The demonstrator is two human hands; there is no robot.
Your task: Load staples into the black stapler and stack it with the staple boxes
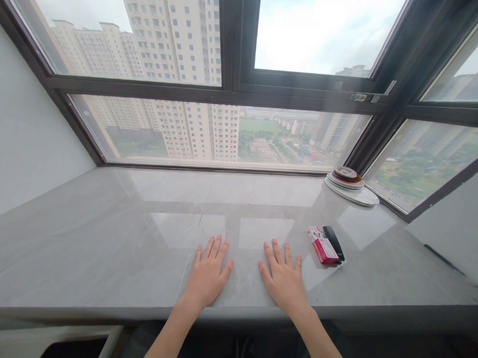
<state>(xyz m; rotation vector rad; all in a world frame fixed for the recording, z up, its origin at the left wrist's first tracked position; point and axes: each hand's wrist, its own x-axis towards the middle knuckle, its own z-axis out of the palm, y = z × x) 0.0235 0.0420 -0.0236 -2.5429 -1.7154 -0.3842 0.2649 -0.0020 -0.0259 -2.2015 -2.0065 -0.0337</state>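
Observation:
My left hand (pixel 207 273) lies flat on the grey marble-like sill (pixel 103 247), palm down with fingers spread. To its right, my right hand (pixel 284 279) rests the same way, fingers apart, near the front edge. Neither holds anything. Nearest to my right hand, off to its right, is a small red and white box (pixel 323 246) with print on it. A black stapler (pixel 334 244) lies right alongside the box, partly hidden by it.
A stack of round plates or lids (pixel 350 185) sits in the far right corner by the window frame (pixel 230 95). A thin dark strip (pixel 443 259) runs along the right wall. Below the sill at lower left is a white-edged opening (pixel 61 334).

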